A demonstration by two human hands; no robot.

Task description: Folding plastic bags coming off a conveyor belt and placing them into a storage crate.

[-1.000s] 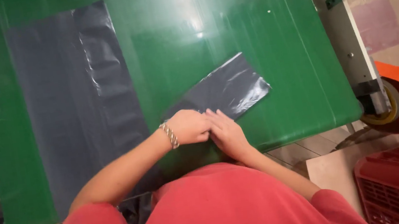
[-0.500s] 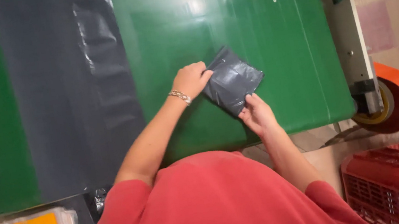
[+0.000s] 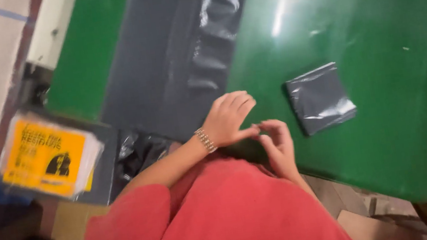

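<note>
- Near the front edge of the green table [image 3: 393, 128], the left hand [image 3: 227, 119] and the right hand [image 3: 278, 147] are meeting fingertip to fingertip, both empty; a metal bracelet [image 3: 205, 140] is sitting on the left wrist.
- The left fingers [image 3: 239, 102] are lying loosely together and slightly curled, with the thumb reaching towards the other hand; the right fingers [image 3: 270, 128] are curling inward. Whether they are pinching something small between them, I cannot tell, as the frame is blurring.
- The folded grey bag [image 3: 319, 98] is lying flat by itself, just to the right of the hands and apart from them, well in from the table's right edge.
- Nothing is pressing on the fold, so the slick plastic is likely springing open; a loosened square would need folding again.
- The table top is looking glossy, so a careless brush from the right hand could be sending the square sliding towards the front edge and off.
- A long grey sheet [image 3: 177, 58] is stretching up the table's left part and hanging over the front edge by the left forearm; a sleeve or the bracelet snagging it could be dragging it down.
- Beyond the table's left edge, a stack of yellow packets [image 3: 46, 157] is tilting and may be slipping.
</note>
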